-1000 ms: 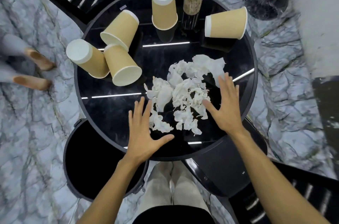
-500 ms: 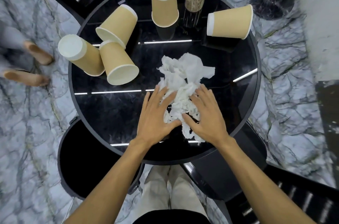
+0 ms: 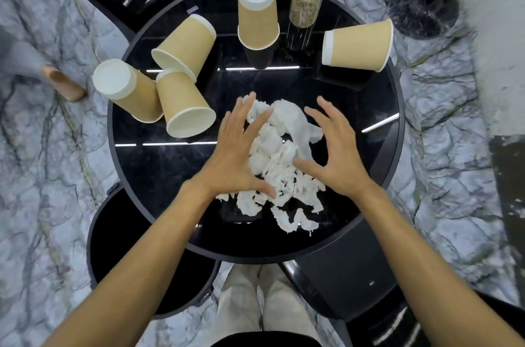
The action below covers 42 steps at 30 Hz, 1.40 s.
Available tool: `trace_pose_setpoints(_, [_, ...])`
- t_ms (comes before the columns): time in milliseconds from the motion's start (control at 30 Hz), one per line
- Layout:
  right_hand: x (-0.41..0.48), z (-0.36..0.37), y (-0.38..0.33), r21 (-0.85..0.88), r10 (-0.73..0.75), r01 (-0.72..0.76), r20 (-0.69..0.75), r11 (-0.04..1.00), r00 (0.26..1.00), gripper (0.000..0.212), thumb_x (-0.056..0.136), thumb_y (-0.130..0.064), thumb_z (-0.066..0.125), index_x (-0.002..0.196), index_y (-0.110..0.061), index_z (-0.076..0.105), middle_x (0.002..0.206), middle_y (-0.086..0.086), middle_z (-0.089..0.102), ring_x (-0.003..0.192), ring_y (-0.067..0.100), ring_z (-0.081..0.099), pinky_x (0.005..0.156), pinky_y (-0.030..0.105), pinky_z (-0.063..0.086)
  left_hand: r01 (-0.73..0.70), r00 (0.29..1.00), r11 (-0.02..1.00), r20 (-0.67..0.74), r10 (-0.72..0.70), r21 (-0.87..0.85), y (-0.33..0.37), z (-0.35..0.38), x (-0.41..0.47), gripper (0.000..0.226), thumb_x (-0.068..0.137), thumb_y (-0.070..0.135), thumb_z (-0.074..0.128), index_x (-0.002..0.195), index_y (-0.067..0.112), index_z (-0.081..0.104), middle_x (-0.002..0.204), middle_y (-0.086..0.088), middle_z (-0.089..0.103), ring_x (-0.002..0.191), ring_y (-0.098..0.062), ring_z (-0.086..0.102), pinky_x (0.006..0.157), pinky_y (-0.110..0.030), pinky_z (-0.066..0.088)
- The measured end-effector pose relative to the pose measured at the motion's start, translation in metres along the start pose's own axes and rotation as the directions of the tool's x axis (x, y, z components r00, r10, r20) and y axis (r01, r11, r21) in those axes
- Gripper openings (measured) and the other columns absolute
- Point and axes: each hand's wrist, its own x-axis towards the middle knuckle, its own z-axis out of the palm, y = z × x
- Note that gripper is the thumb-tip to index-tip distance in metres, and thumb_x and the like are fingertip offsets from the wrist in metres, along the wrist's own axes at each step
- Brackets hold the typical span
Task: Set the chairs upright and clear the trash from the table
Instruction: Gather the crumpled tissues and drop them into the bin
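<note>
Cups: we count five tan paper cups [image 3: 184, 104] on the round black table [image 3: 147, 165], none showing contents.
Vase: clear glass vase [image 3: 305, 7], green sprigs.
Trash: torn white tissue pile [image 3: 284, 159], mid-table.
Hands: left hand [image 3: 237, 153] and right hand [image 3: 336, 155] spread open, flanking the pile, fingers touching.

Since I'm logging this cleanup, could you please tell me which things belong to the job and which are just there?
Job: torn tissue, five paper cups, table, round bin, both hands.
Just there: plant vase, lamp base.
</note>
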Motion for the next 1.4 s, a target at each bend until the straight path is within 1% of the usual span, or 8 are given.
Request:
trace_pose_setpoints(167, [0.002, 0.004, 0.004, -0.160, -0.034, 0.086, 0.306, 0.983, 0.951, 0.107, 0.070, -0.080, 0.059, 0.155, -0.030, 0.016, 0.164, -0.012, 0.005, 0.150, 0.007, -0.009, 0.120, 0.054, -0.005, -0.093, 0.938, 0.986, 0.344, 0.040, 0.139, -0.005, -0.010, 0.031, 0.139, 0.045, 0.080, 0.076, 0.156, 0.033, 0.006, 0.166, 0.001, -0.004, 0.151, -0.017, -0.016, 0.122, -0.052, -0.003])
trace_pose_setpoints(433, [-0.053, 0.013, -0.007, -0.375, -0.018, 0.226, 0.485, 0.899, 0.874, 0.144, 0.052, -0.093, 0.057, 0.155, -0.015, -0.007, 0.162, 0.001, -0.022, 0.148, 0.022, -0.025, 0.118, 0.059, -0.009, -0.239, 0.882, 0.943, 0.458, 0.111, 0.232, -0.017, -0.007, -0.029, 0.142, 0.044, 0.085, 0.073, 0.157, 0.030, 0.007, 0.165, 0.001, -0.010, 0.149, -0.022, -0.023, 0.120, -0.051, -0.012])
trace_pose_setpoints(700, [-0.056, 0.031, -0.001, -0.464, -0.002, 0.206, 0.402, 0.861, 0.916, 0.141, 0.049, -0.090, 0.059, 0.156, -0.017, 0.004, 0.164, 0.001, -0.007, 0.150, 0.022, -0.015, 0.116, 0.061, -0.010, -0.194, 0.969, 0.958, 0.193, 0.154, 0.210, -0.027, 0.016, -0.040, 0.100, 0.068, 0.077, 0.065, 0.150, 0.028, 0.036, 0.161, 0.002, 0.023, 0.152, -0.021, 0.006, 0.123, -0.046, 0.005])
trace_pose_setpoints(800, [-0.049, 0.036, 0.002, -0.419, -0.052, 0.181, 0.302, 0.890, 0.952, 0.110, 0.066, -0.079, 0.062, 0.152, -0.020, 0.026, 0.162, -0.003, 0.014, 0.152, 0.020, 0.001, 0.119, 0.056, -0.007, -0.152, 0.986, 0.977, 0.099, 0.138, 0.150, -0.028, 0.019, -0.039, 0.073, 0.080, 0.058, 0.068, 0.143, 0.029, 0.047, 0.155, 0.002, 0.036, 0.149, -0.020, 0.021, 0.121, -0.046, 0.017])
trace_pose_setpoints(900, [-0.035, 0.036, 0.010, -0.339, -0.147, 0.211, 0.204, 0.917, 0.968, 0.064, 0.079, -0.046, 0.070, 0.135, -0.020, 0.053, 0.155, -0.003, 0.036, 0.149, 0.021, 0.022, 0.121, 0.054, 0.004, -0.100, 0.995, 0.990, -0.020, 0.102, 0.099, -0.032, 0.022, -0.036, 0.054, 0.082, 0.021, 0.070, 0.135, 0.023, 0.057, 0.144, -0.001, 0.050, 0.141, -0.023, 0.036, 0.115, -0.047, 0.029])
trace_pose_setpoints(967, [-0.027, 0.031, 0.012, -0.229, -0.136, 0.181, 0.198, 0.956, 0.971, 0.055, 0.078, -0.038, 0.073, 0.128, -0.018, 0.059, 0.152, -0.003, 0.041, 0.147, 0.020, 0.026, 0.121, 0.053, 0.010, -0.052, 0.994, 0.997, -0.096, 0.058, 0.061, -0.033, 0.024, -0.034, 0.052, 0.079, 0.007, 0.071, 0.129, 0.018, 0.062, 0.137, -0.004, 0.056, 0.135, -0.023, 0.042, 0.111, -0.046, 0.034])
trace_pose_setpoints(1167, [-0.040, 0.026, -0.020, 0.075, -0.004, -0.011, 0.201, 0.997, 0.980, 0.102, 0.075, -0.038, 0.079, 0.154, -0.024, 0.016, 0.164, -0.009, 0.000, 0.151, 0.010, -0.005, 0.122, 0.042, -0.008, -0.006, 0.981, 0.999, -0.195, 0.013, 0.033, -0.030, 0.033, -0.038, 0.048, 0.080, -0.001, 0.073, 0.125, 0.014, 0.064, 0.133, -0.005, 0.056, 0.132, -0.019, 0.040, 0.111, -0.041, 0.036])
trace_pose_setpoints(1400, [-0.051, 0.070, -0.026, -0.151, -0.177, 0.201, 0.159, 0.968, 0.971, 0.107, 0.066, -0.072, 0.072, 0.152, -0.025, 0.029, 0.164, 0.008, 0.005, 0.152, 0.027, -0.005, 0.120, 0.058, 0.000, -0.027, 0.988, 1.000, -0.152, 0.025, -0.005, -0.027, 0.033, -0.045, 0.054, 0.079, -0.002, 0.068, 0.130, 0.011, 0.059, 0.143, -0.003, 0.047, 0.139, -0.020, 0.036, 0.114, -0.045, 0.033])
